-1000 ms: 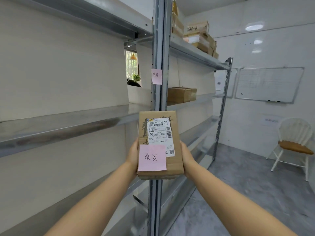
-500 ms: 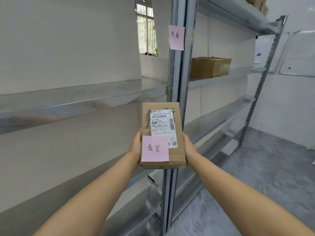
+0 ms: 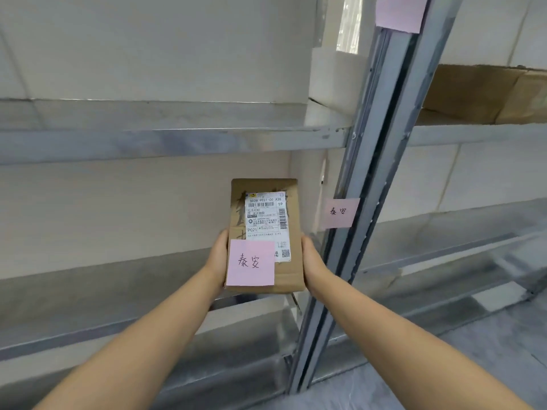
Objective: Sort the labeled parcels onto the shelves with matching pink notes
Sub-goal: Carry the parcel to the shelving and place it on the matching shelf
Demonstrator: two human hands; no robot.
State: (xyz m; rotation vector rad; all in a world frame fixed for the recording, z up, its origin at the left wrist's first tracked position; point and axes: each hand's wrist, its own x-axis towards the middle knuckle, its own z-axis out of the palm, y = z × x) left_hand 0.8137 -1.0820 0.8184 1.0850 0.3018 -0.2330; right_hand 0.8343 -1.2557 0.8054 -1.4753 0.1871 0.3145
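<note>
The parcel (image 3: 265, 235) is being held out level in front of the shelving, its pink note (image 3: 250, 263) facing up. The left hand (image 3: 218, 255) and right hand (image 3: 313, 260) are each keeping a closed grip on one long edge. Just beside it, the upright post (image 3: 364, 179) is carrying a pink shelf note (image 3: 338, 213) whose writing appears to match. The lower shelf (image 3: 124, 291) is waiting bare, so the match looks found and placing is still pending. Other cardboard boxes (image 3: 485, 93) are already sitting on a neighbouring shelf.
</note>
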